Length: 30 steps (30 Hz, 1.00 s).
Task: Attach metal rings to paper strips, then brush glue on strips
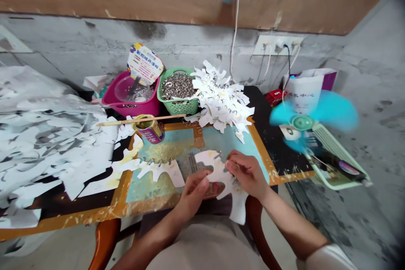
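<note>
My left hand [193, 189] and my right hand [247, 172] both pinch a white cut-out paper shape [218, 171] at the near edge of the small table [286, 158]. The paper hangs down past the table edge over my lap. A metal ring shows at the top of the shape, near my right fingertips. A row of similar white shapes with metal rings [156, 168] lies on the table just left of my hands.
A pile of finished white shapes [221, 99] sits at the back beside a green basket of metal rings [177, 88]. A pink basket [134, 97], a glue tin [151, 128] with a wooden stick, paper scraps [47, 135] at left and a spinning blue fan [302, 122] at right surround the work area.
</note>
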Each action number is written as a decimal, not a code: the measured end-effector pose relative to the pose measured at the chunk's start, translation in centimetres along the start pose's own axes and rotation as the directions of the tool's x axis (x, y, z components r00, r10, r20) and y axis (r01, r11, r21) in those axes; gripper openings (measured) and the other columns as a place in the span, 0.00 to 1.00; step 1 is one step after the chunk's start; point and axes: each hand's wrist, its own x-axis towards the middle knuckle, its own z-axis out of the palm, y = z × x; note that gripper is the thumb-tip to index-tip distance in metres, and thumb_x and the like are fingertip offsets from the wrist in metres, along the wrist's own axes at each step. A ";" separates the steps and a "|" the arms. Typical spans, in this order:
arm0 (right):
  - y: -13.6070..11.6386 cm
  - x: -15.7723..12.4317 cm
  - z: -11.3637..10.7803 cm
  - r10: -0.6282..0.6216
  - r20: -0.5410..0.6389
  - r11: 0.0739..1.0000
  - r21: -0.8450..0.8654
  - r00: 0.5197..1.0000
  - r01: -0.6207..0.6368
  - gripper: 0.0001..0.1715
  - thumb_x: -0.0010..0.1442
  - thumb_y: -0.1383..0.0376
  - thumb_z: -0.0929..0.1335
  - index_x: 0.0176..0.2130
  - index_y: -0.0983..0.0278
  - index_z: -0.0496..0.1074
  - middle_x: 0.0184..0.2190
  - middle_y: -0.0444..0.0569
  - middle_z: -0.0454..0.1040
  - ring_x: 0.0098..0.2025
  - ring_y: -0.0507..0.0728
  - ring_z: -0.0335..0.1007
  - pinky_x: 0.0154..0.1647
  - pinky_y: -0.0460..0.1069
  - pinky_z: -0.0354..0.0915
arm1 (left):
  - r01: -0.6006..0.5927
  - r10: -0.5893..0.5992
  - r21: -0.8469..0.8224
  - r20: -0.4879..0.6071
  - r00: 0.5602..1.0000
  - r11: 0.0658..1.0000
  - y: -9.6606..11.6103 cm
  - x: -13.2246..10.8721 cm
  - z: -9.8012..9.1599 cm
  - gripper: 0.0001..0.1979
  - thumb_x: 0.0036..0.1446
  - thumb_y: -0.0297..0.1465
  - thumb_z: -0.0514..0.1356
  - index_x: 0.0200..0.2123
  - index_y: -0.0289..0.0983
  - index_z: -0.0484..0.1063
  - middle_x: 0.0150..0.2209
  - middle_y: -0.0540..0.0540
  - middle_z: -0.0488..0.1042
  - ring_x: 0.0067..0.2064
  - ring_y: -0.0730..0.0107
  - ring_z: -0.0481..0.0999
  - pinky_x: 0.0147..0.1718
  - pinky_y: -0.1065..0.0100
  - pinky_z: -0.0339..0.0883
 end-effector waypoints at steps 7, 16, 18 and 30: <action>-1.3 0.0 -0.3 -0.064 0.052 0.997 -0.043 0.997 0.066 0.25 0.68 0.61 0.64 0.21 0.62 0.57 0.20 0.42 0.56 0.29 0.53 0.57 0.34 0.48 0.57 | 0.008 0.003 0.161 -0.068 0.998 0.987 1.0 0.9 1.6 0.31 0.52 0.51 0.67 0.16 0.34 0.58 0.17 0.56 0.51 0.20 0.84 0.51 0.17 0.79 0.55; -0.1 -1.1 0.2 0.056 0.014 0.998 -0.022 0.998 -0.056 0.26 0.69 0.56 0.63 0.21 0.62 0.59 0.22 0.44 0.62 0.30 0.53 0.60 0.32 0.48 0.57 | 0.079 -0.077 0.011 -0.122 0.990 0.997 0.7 0.4 0.6 0.28 0.37 0.51 0.74 0.27 0.34 0.71 0.22 0.51 0.69 0.24 0.74 0.70 0.26 0.68 0.73; 0.3 -0.8 -0.9 0.053 0.083 0.992 -0.119 0.995 -0.043 0.27 0.69 0.55 0.62 0.21 0.62 0.59 0.21 0.44 0.61 0.29 0.53 0.60 0.31 0.47 0.56 | 0.000 0.005 0.045 -0.113 0.994 0.999 1.6 0.7 -0.3 0.32 0.36 0.49 0.75 0.41 0.36 0.74 0.31 0.46 0.76 0.30 0.66 0.75 0.29 0.65 0.74; 8.6 -1.5 0.1 -0.118 -0.131 0.611 -0.791 0.984 -0.032 0.13 0.66 0.62 0.67 0.49 0.61 0.77 0.49 0.57 0.75 0.49 0.65 0.64 0.48 0.60 0.63 | -0.069 0.316 0.997 0.077 0.945 -0.038 -4.2 0.8 -3.9 0.06 0.61 0.27 0.58 0.36 0.36 0.77 0.31 0.43 0.78 0.34 0.61 0.76 0.39 0.61 0.67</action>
